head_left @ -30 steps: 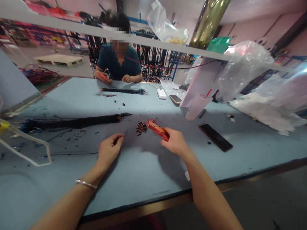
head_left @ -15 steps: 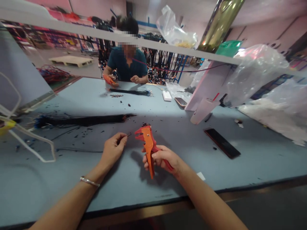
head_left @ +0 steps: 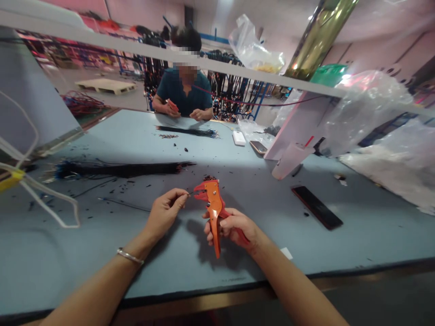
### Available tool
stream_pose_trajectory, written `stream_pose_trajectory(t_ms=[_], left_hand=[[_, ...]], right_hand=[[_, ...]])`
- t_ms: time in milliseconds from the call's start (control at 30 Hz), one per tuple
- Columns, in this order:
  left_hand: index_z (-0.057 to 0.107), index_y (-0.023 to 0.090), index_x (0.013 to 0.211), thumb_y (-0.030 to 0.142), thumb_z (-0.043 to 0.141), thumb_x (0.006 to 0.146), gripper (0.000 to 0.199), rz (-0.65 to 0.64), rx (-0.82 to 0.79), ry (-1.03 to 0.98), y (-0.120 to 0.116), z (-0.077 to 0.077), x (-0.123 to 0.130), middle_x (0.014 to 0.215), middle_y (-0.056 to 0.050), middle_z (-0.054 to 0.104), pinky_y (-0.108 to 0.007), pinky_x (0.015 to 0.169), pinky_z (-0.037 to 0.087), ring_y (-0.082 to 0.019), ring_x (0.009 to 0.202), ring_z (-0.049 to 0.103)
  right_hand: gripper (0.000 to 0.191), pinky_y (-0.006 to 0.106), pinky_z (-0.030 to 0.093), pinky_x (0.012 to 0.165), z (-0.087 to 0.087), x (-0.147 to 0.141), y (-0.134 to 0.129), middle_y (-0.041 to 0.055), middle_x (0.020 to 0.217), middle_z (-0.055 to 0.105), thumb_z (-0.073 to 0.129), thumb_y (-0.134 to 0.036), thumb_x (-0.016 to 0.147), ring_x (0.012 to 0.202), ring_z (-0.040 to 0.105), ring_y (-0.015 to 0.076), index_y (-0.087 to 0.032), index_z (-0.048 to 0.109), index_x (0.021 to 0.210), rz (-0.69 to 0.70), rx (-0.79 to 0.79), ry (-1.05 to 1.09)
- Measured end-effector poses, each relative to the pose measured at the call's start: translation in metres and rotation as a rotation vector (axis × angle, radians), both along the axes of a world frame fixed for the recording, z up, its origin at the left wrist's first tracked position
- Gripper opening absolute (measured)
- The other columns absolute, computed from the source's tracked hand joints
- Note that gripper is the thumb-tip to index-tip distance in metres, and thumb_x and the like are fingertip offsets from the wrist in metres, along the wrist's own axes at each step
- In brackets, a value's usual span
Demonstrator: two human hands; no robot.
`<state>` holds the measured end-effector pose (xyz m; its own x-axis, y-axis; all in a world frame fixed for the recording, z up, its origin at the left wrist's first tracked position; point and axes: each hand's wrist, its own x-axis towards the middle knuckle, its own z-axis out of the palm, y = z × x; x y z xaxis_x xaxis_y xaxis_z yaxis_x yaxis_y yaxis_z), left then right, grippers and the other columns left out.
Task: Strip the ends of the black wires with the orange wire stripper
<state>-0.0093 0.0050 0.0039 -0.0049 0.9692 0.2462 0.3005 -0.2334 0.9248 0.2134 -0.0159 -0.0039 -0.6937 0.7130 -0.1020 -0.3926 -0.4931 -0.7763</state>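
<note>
Between the thumb and fingers of my left hand (head_left: 169,209) is a thin black wire (head_left: 127,205). Its tail lies leftward over the table, and its short front end reaches the jaws of an orange and red wire stripper (head_left: 213,203). Whether the jaws have closed on the wire, I cannot tell. My right hand (head_left: 234,226) is wrapped round the stripper's handles, holding it upright above the table. Beyond my left hand lies a long bundle of black wires (head_left: 118,170) with blue ends at the left. A small pile of dark scraps (head_left: 209,178) sits behind the stripper's head.
A dark phone (head_left: 316,206) lies at the right, near a cup with a red straw (head_left: 288,160). White frame tubing (head_left: 50,197) stands at the left. Across the table (head_left: 251,271), a co-worker (head_left: 185,90) holds a red tool beside another wire bundle (head_left: 188,131).
My left hand has moved slightly right, bringing the wire's end to the stripper's jaws. The co-worker's tool has been raised and turned. The whole view has shifted a little.
</note>
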Motion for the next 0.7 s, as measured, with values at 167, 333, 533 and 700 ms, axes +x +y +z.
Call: stream_pose_trajectory(t_ms=[167,333,533,700], left_hand=[[0.066,0.017,0.080,0.038,0.057,0.082,0.023,-0.031,0.006,0.004,0.0000,-0.0013,0.0013,0.062,0.003,0.053,-0.022,0.059,0.040,-0.013,0.060,0.049],[0.068,0.017,0.079,0.039,0.057,0.082,0.024,-0.039,0.017,0.019,-0.0001,0.0002,0.0032,0.063,0.002,0.055,-0.023,0.060,0.041,-0.013,0.060,0.048],[0.068,0.017,0.079,0.039,0.057,0.081,0.024,-0.042,0.014,0.043,-0.0009,0.0024,0.0042,0.068,0.000,0.060,-0.025,0.064,0.044,-0.015,0.066,0.052],[0.067,0.017,0.079,0.038,0.055,0.081,0.024,-0.063,0.014,0.062,-0.0013,0.0025,0.0044,0.067,0.000,0.059,-0.025,0.063,0.043,-0.015,0.065,0.051]], right_hand=[[0.041,0.036,0.058,0.071,-0.0006,0.0007,0.0003,0.0119,0.089,0.071,0.065,-0.020,0.069,0.072,0.070,0.0205,-0.007,0.064,0.109,0.002,0.012,-0.009],[0.041,0.035,0.057,0.070,-0.0002,0.0003,-0.0011,0.0132,0.089,0.071,0.065,-0.020,0.069,0.073,0.070,0.0214,-0.007,0.063,0.108,0.018,0.020,-0.032],[0.039,0.035,0.057,0.070,0.0014,-0.0006,-0.0029,0.0105,0.085,0.070,0.067,-0.022,0.068,0.071,0.069,0.0208,-0.007,0.064,0.104,0.001,0.009,-0.073],[0.037,0.033,0.056,0.068,0.0014,-0.0006,-0.0028,0.0087,0.082,0.068,0.069,-0.024,0.067,0.068,0.068,0.0193,-0.007,0.064,0.101,-0.004,0.005,-0.086]])
